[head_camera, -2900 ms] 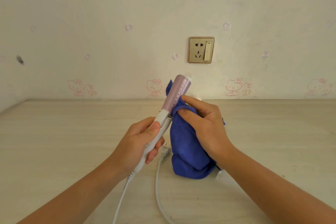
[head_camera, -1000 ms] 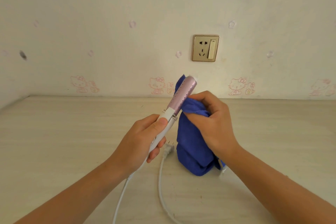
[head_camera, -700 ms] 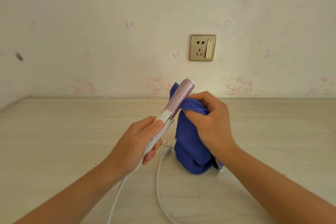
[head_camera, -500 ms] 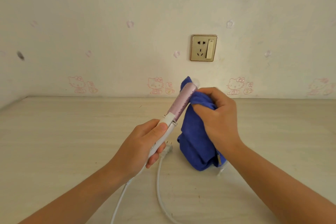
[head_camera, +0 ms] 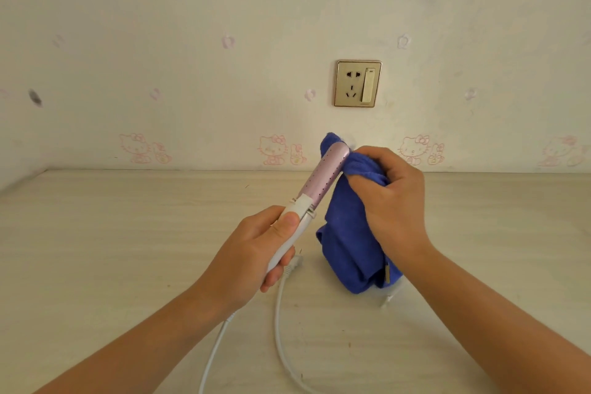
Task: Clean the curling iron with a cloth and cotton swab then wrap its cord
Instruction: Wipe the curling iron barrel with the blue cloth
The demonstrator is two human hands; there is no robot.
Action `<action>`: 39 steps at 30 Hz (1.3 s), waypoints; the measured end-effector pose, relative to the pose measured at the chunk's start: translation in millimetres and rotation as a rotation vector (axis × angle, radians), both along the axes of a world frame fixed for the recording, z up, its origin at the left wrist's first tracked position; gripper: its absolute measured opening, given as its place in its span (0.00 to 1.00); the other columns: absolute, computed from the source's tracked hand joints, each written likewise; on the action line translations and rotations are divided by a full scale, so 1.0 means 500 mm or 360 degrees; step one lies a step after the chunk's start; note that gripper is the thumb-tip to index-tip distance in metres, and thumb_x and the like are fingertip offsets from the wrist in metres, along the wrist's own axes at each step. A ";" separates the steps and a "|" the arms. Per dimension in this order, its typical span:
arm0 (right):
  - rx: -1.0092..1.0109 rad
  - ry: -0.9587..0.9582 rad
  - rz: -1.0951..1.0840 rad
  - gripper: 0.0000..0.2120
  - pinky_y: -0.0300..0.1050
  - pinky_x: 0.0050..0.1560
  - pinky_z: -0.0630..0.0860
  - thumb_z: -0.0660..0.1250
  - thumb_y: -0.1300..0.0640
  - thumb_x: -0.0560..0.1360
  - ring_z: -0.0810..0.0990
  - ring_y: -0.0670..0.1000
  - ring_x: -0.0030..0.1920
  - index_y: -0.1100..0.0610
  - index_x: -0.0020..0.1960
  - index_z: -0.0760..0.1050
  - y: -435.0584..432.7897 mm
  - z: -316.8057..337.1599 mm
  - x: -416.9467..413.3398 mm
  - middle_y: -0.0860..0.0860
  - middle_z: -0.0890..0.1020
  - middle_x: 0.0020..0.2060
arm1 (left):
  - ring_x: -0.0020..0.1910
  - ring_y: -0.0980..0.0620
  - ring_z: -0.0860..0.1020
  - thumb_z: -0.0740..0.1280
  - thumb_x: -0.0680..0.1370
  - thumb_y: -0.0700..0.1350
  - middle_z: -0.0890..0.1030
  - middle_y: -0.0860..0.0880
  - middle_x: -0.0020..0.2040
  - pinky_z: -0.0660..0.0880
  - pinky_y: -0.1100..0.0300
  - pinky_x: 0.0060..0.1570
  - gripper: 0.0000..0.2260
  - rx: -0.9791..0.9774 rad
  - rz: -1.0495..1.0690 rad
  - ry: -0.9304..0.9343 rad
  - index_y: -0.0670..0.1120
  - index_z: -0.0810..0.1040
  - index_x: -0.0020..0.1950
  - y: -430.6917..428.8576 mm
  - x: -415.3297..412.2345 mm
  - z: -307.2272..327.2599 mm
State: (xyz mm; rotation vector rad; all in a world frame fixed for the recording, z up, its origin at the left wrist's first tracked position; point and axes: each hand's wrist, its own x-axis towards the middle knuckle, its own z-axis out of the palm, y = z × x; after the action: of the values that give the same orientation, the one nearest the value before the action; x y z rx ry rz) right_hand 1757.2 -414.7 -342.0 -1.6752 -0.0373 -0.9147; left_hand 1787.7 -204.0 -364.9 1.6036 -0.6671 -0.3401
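Observation:
My left hand (head_camera: pixel 256 249) grips the white handle of the curling iron, whose lilac barrel (head_camera: pixel 324 177) tilts up and to the right above the table. My right hand (head_camera: pixel 390 205) holds a blue cloth (head_camera: pixel 348 243) bunched against the barrel's right side near its tip. The rest of the cloth hangs down to the tabletop. The white cord (head_camera: pixel 281 313) runs from the handle out of the bottom of the view and loops back to its plug (head_camera: pixel 295 264), which lies under my left hand. A small white object, perhaps a cotton swab (head_camera: pixel 391 296), lies by the cloth's lower edge.
The pale wooden table (head_camera: pixel 112 249) meets a wall with cartoon-cat stickers. A gold wall socket with a switch (head_camera: pixel 358 84) sits above the barrel tip.
My right hand has slid the cloth up the barrel from its middle to near the tip. My left hand has kept its hold on the handle.

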 end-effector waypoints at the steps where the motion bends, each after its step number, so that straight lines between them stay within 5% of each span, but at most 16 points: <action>1: -0.0048 0.0019 0.0040 0.14 0.31 0.48 0.77 0.70 0.67 0.75 0.84 0.43 0.47 0.49 0.53 0.84 0.010 -0.006 -0.002 0.43 0.87 0.45 | 0.25 0.50 0.69 0.62 0.77 0.65 0.76 0.46 0.34 0.67 0.59 0.24 0.20 -0.0016 0.0026 0.0004 0.52 0.81 0.53 -0.002 0.000 0.001; 4: -0.0230 0.0079 0.0195 0.16 0.31 0.49 0.77 0.71 0.69 0.75 0.85 0.44 0.48 0.50 0.55 0.84 0.053 -0.031 -0.005 0.42 0.87 0.45 | 0.23 0.50 0.68 0.62 0.79 0.62 0.75 0.46 0.33 0.65 0.60 0.23 0.22 -0.0067 0.0121 0.0016 0.43 0.77 0.53 0.001 0.011 0.007; 9: -0.0310 0.0130 0.0200 0.14 0.34 0.50 0.78 0.71 0.67 0.75 0.85 0.45 0.48 0.50 0.54 0.84 0.046 -0.036 -0.001 0.42 0.87 0.45 | 0.24 0.50 0.68 0.61 0.79 0.61 0.75 0.46 0.34 0.65 0.59 0.23 0.16 -0.0020 0.0103 0.0012 0.50 0.80 0.47 0.015 0.016 0.008; 16: 0.0049 0.0013 -0.0078 0.11 0.31 0.46 0.77 0.71 0.63 0.77 0.84 0.41 0.45 0.47 0.51 0.84 -0.006 0.005 0.000 0.42 0.86 0.43 | 0.25 0.52 0.69 0.61 0.79 0.63 0.76 0.49 0.33 0.68 0.61 0.25 0.12 0.0061 -0.0008 -0.0021 0.59 0.81 0.46 0.012 0.001 -0.004; 21: -0.0228 0.0122 0.0223 0.15 0.31 0.47 0.77 0.71 0.65 0.75 0.85 0.44 0.47 0.47 0.54 0.84 0.063 -0.039 -0.007 0.42 0.87 0.44 | 0.24 0.50 0.68 0.63 0.76 0.65 0.76 0.46 0.33 0.65 0.59 0.23 0.20 -0.0045 0.0088 0.0020 0.48 0.79 0.50 0.018 0.016 0.008; 25: -0.0302 0.0134 0.0221 0.14 0.30 0.49 0.77 0.71 0.62 0.75 0.85 0.44 0.48 0.42 0.53 0.83 0.059 -0.042 -0.003 0.40 0.87 0.45 | 0.23 0.50 0.68 0.63 0.74 0.67 0.75 0.46 0.33 0.66 0.60 0.23 0.19 -0.0032 0.0069 0.0006 0.53 0.80 0.46 0.025 0.020 0.007; 32: 0.0092 0.0038 -0.0047 0.09 0.32 0.44 0.78 0.72 0.60 0.78 0.84 0.41 0.43 0.46 0.51 0.84 0.002 0.000 -0.001 0.42 0.87 0.42 | 0.25 0.51 0.69 0.62 0.76 0.67 0.76 0.48 0.34 0.67 0.60 0.24 0.15 0.0036 -0.0027 -0.0012 0.59 0.80 0.45 0.013 -0.002 -0.009; 36: -0.0207 0.0170 0.0163 0.14 0.34 0.47 0.79 0.71 0.64 0.74 0.85 0.45 0.46 0.48 0.53 0.85 0.059 -0.037 -0.007 0.43 0.87 0.43 | 0.24 0.50 0.69 0.63 0.75 0.67 0.75 0.47 0.33 0.65 0.59 0.23 0.23 -0.0022 0.0110 0.0009 0.47 0.78 0.50 0.012 0.008 -0.006; 39: -0.0285 0.0159 0.0241 0.13 0.36 0.46 0.80 0.70 0.61 0.74 0.84 0.48 0.44 0.44 0.50 0.84 0.064 -0.045 -0.004 0.46 0.87 0.41 | 0.24 0.50 0.68 0.63 0.75 0.67 0.75 0.47 0.34 0.65 0.60 0.23 0.20 -0.0008 0.0112 -0.0006 0.51 0.79 0.47 0.023 0.018 -0.001</action>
State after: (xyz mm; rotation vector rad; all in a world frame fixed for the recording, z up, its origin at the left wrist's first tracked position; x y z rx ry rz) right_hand 1755.1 -382.9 -364.4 -1.8547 -0.1805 -0.7302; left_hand 1796.7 -192.7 -365.6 1.6190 -0.6124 -0.2837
